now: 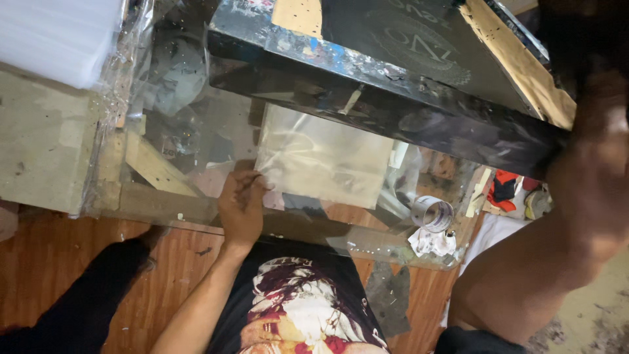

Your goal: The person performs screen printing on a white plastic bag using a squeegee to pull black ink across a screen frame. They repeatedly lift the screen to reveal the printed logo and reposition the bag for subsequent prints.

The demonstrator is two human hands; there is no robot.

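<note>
Fingers (252,183) of the left hand (241,208) pinch the lower left corner of a clear plastic bag (324,157) lying flat on the glass desk (196,131). At one o'clock the black press frame (393,85) stands tilted up, gripped at three o'clock by the blurred right hand (599,131); whether those fingers wrap it fully I cannot tell. Judging by this, the bag is being positioned; next comes squaring it steadily. A tape roll (434,213) sits at four o'clock.
</note>
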